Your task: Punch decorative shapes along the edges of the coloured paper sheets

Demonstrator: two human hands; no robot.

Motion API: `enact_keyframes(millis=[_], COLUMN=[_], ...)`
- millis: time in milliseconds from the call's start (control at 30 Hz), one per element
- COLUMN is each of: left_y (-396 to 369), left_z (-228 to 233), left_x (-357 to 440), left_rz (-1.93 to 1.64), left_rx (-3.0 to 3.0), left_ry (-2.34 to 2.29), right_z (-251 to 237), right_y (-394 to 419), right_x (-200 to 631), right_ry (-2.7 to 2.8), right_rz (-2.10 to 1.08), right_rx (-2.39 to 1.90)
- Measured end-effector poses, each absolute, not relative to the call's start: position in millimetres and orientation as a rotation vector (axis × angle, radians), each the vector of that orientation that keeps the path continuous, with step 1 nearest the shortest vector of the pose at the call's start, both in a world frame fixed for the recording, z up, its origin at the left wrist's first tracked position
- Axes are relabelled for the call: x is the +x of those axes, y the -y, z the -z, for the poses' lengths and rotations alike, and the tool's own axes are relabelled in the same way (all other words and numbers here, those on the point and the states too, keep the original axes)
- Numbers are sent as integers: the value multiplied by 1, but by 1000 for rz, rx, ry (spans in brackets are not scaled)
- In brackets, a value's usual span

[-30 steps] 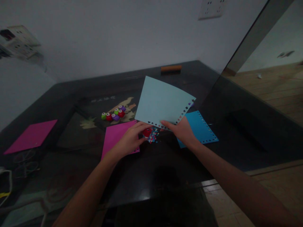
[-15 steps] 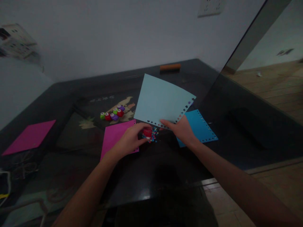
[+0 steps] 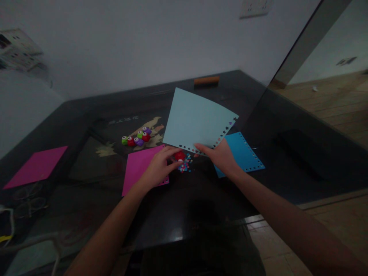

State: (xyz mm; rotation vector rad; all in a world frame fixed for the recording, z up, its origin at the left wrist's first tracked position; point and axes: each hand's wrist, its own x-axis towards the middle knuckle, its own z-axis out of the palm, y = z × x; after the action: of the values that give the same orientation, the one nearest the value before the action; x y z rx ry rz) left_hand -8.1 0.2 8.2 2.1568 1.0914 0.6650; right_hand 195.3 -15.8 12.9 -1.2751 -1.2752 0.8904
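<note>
My right hand [image 3: 222, 156] pinches a pale blue sheet of paper [image 3: 198, 119] by its near corner, thumb on top. Small shaped holes run along the two near edges of that sheet, which is raised above the table. My left hand [image 3: 161, 165] has its thumb and fingers closed around a small red craft punch [image 3: 179, 156], just below the sheet's near edge. Tiny coloured paper cutouts [image 3: 185, 165] lie scattered beside the punch. Under my left hand rests a pink sheet [image 3: 138, 165] with holes along its right edge.
A bright blue sheet [image 3: 244, 153] with punched edges lies right of centre. Several green, red and purple punches [image 3: 138, 141] with eyes stand in a cluster behind the pink sheet. Another pink sheet [image 3: 37, 165] and glasses [image 3: 30, 207] are at left. An orange-brown cylinder [image 3: 206, 81] lies at the back.
My left hand's fingers and the red punch have shifted slightly, and the punch is turned differently. My right hand and the pale blue sheet have barely moved.
</note>
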Motion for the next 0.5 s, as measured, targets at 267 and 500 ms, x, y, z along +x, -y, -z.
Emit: enact_keyframes(millis=[267, 500], left_y=[-1, -3], left_z=[-11, -14], left_x=[-9, -9], left_rz=[-734, -905], left_rx=[1711, 1097], left_ry=[-1089, -920], right_z=[-15, -11], right_y=[16, 15], right_x=[195, 197], right_ry=[1234, 1215], right_rz=[-915, -961], right_rx=[-1271, -1209])
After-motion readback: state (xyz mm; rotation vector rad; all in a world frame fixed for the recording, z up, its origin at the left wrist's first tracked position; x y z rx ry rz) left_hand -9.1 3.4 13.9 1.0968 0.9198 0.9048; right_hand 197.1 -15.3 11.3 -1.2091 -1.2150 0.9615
